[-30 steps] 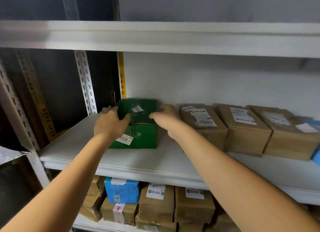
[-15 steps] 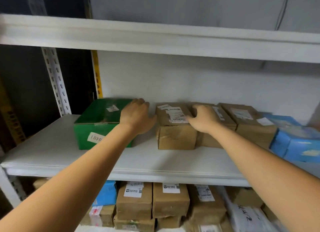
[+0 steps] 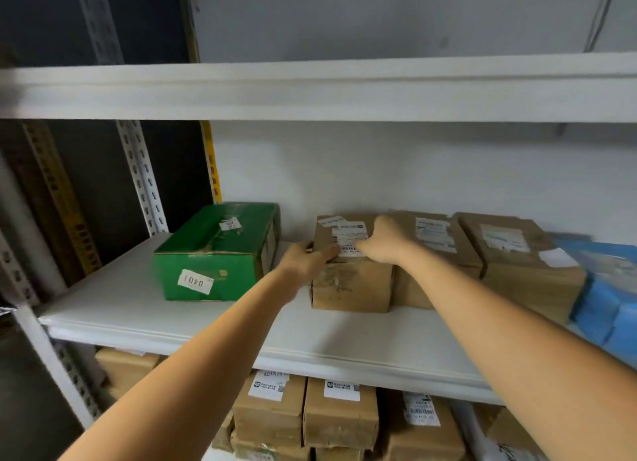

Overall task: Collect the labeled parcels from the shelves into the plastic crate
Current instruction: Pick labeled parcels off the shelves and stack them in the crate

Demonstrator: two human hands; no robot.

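Observation:
A brown cardboard parcel (image 3: pixel 351 283) with a white shipping label stands on the white middle shelf (image 3: pixel 213 326). My left hand (image 3: pixel 305 260) grips its left top edge. My right hand (image 3: pixel 387 240) rests on its top right, fingers curled over the label. A green box (image 3: pixel 215 253) marked 0401 stands to the left, apart from both hands. Two more brown labeled parcels (image 3: pixel 436 243) (image 3: pixel 517 257) stand to the right in a row. No plastic crate is in view.
A blue package (image 3: pixel 610 305) lies at the shelf's right end. An upper shelf (image 3: pixel 310 88) overhangs close above. On the shelf below sit several brown labeled boxes (image 3: pixel 339 415). Perforated metal uprights (image 3: pixel 141 177) stand at the left.
My hands left the green box and moved right to the first brown parcel. Both hands now close on its top, and the view has shifted right.

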